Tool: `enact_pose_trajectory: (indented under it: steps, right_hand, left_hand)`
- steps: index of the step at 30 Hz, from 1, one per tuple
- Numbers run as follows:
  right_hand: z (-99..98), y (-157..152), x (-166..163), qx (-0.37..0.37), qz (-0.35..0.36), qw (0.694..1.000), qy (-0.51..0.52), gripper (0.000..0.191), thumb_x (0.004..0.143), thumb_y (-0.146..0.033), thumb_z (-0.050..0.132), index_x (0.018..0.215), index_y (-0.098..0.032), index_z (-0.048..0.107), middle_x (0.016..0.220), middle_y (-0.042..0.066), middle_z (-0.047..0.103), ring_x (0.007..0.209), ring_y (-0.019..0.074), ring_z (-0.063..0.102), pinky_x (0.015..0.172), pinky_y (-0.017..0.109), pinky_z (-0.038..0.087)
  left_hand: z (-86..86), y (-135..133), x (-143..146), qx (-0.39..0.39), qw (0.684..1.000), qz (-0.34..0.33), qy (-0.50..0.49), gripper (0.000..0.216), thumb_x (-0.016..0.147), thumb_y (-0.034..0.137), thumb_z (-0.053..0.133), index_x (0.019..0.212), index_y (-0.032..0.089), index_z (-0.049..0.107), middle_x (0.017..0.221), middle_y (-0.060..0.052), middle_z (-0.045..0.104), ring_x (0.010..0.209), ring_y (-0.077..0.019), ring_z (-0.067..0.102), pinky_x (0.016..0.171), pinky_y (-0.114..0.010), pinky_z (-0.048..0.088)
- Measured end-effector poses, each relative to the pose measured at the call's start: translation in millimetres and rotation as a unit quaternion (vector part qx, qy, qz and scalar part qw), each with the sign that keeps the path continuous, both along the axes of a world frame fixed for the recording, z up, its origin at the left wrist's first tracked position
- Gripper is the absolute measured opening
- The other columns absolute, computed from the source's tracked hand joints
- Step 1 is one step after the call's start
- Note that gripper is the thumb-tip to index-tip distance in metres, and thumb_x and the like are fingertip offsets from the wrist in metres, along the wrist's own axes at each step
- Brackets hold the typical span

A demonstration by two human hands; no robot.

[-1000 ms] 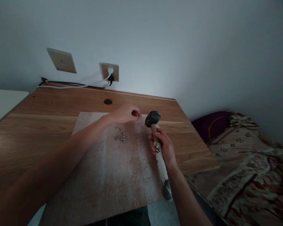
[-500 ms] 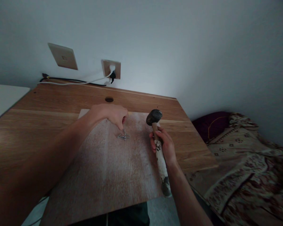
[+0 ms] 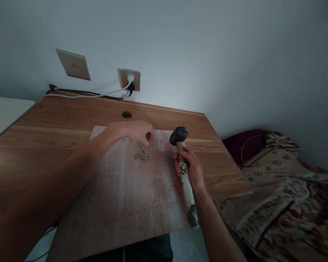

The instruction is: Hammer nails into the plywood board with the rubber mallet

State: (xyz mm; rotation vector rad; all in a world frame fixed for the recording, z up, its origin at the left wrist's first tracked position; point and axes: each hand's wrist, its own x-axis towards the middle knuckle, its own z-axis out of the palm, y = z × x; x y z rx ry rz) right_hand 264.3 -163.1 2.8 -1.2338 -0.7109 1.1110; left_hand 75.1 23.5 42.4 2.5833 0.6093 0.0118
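Observation:
My right hand (image 3: pixel 190 165) is wrapped round the upper handle of a hammer (image 3: pixel 186 185). Its dark, blunt head (image 3: pixel 179 135) points away from me, and flaking white covers much of the wooden handle. My left hand (image 3: pixel 138 131) hovers over the board with its fingers curled in. Whether anything is pinched in those fingers is hidden. Just below it, a small pile of shiny nails (image 3: pixel 144 158) lies on the worn wooden board (image 3: pixel 120 196). One nail in the pile slants up toward the left hand.
Under the board is a wooden desk (image 3: pixel 221 171) with a round cable hole (image 3: pixel 126 114). Cables (image 3: pixel 90 94) run along the wall to a socket (image 3: pixel 129 79). A white surface (image 3: pixel 8 112) adjoins at left. Patterned bedding (image 3: pixel 284 189) lies beyond the right edge.
My left hand has come up off the nails and shifted slightly right, its fingers curling in. The right hand and the hammer stay where they were.

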Motion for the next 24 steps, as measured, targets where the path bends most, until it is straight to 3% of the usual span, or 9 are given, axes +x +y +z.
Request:
enact_pose_trajectory:
  steps: [6, 12, 24]
  right_hand:
    - [1.3, 0.1, -0.6, -0.003, -0.001, 1.0, -0.004, 0.023, 0.076, -0.038, 0.071, 0.088, -0.02, 0.063, 0.069, -0.002, 0.069, 0.033, 0.0077, 0.047, 0.028, 0.019, 0.037]
    - [1.5, 0.0, -1.1, -0.005, -0.003, 1.0, -0.002, 0.024, 0.076, -0.038, 0.071, 0.091, -0.02, 0.063, 0.069, -0.003, 0.069, 0.033, 0.0076, 0.047, 0.027, 0.019, 0.037]
    - [2.2, -0.7, -1.2, -0.005, -0.004, 1.0, -0.008, 0.021, 0.077, -0.036, 0.07, 0.089, -0.02, 0.064, 0.069, -0.003, 0.069, 0.034, 0.0076, 0.047, 0.027, 0.019, 0.037]
  left_hand:
    - [-13.2, 0.2, 14.7, -0.033, 0.992, -0.021, -0.122, 0.007, 0.074, 0.015, 0.071, 0.078, 0.02, 0.072, 0.077, 0.0, 0.072, 0.068, -0.0139, 0.063, 0.067, -0.026, 0.042]
    - [-37.1, 0.8, 26.9, -0.023, 0.98, 0.037, -0.196, 0.007, 0.083, 0.014, 0.067, 0.086, 0.017, 0.072, 0.079, -0.001, 0.073, 0.069, -0.0126, 0.064, 0.069, -0.025, 0.044]
    - [-52.2, 1.0, 30.8, 0.024, 0.983, 0.007, -0.18, 0.015, 0.085, 0.01, 0.067, 0.086, 0.019, 0.079, 0.085, -0.003, 0.077, 0.079, -0.0169, 0.069, 0.076, -0.027, 0.047]
